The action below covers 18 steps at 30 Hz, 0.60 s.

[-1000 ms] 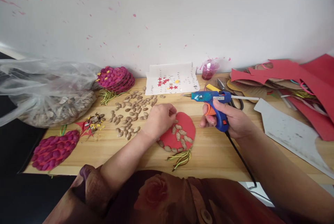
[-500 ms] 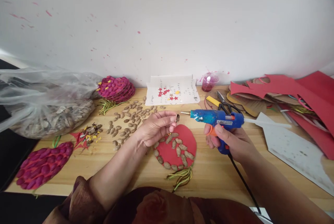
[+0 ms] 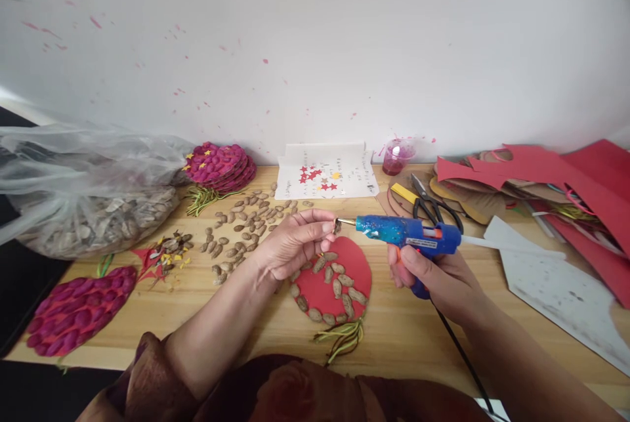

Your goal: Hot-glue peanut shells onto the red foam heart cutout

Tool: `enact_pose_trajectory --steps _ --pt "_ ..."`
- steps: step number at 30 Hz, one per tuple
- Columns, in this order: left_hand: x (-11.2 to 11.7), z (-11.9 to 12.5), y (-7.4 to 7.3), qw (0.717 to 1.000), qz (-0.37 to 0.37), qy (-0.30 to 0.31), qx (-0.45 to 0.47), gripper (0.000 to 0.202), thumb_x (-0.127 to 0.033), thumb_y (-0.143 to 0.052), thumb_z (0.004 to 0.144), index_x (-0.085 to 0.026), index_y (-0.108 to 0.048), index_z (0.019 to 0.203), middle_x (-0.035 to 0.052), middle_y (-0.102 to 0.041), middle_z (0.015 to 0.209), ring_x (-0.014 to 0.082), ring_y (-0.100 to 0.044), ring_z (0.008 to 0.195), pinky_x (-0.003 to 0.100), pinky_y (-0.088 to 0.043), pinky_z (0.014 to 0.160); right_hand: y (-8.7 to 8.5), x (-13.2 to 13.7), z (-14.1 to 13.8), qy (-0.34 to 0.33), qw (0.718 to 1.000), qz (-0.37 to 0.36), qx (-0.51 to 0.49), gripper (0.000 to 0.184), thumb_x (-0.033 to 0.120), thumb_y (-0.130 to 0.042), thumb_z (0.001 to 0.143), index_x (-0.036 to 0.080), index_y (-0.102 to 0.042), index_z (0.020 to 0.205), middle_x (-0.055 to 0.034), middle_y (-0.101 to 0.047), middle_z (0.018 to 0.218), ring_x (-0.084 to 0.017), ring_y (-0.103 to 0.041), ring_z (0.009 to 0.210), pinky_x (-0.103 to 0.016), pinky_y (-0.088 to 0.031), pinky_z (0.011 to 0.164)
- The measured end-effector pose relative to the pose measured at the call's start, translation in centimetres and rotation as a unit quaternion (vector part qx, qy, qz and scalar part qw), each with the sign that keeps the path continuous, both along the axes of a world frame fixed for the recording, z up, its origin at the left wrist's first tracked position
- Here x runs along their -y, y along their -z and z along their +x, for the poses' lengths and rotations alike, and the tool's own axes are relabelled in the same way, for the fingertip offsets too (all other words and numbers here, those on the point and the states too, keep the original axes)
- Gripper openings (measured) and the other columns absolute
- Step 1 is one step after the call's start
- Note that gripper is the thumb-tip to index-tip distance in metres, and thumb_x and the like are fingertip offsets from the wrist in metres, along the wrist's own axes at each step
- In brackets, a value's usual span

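Note:
My left hand (image 3: 295,241) is raised just above the table and pinches a small brown shell (image 3: 336,227) between thumb and fingers. My right hand (image 3: 436,274) grips a blue glue gun (image 3: 408,233) by its handle, a finger on the orange trigger. The gun's metal nozzle touches the shell. Below both hands lies a red strawberry-shaped card (image 3: 332,277) with several shells stuck along its edge and middle, and green-yellow strips at its lower end.
Loose shells (image 3: 246,222) lie scattered left of the card. A clear bag of shells (image 3: 93,212) sits far left. Purple-painted strawberry pieces (image 3: 73,310) and a stack (image 3: 221,163) lie left. Scissors (image 3: 433,205), red paper (image 3: 551,172), a star sheet (image 3: 325,172) and a pink cup (image 3: 395,154) stand behind.
My left hand lifted off the red card holding a shell. My right hand brought the glue gun leftward until its nozzle met the shell.

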<state>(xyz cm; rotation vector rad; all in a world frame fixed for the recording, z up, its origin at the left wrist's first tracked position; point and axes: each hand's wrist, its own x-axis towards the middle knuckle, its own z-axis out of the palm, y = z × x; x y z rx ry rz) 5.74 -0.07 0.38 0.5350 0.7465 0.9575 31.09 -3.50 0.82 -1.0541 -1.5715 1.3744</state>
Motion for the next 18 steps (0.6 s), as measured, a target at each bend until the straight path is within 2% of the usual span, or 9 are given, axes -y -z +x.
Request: enact_pose_trajectory --steps 18 --pt "0.00 -0.10 0.04 1.000 0.009 0.008 -0.001 0.031 -0.013 -0.092 0.065 -0.012 -0.074 0.091 0.0015 -0.068 0.072 0.0096 -0.066 0.064 0.017 -0.055 0.060 0.12 0.03 0.04 -0.008 1.000 -0.001 -0.003 0.035 0.050 -0.056 0.098 0.022 -0.060 0.077 0.0006 -0.055 0.059 -0.018 -0.055 0.056 -0.034 -0.045 0.056"
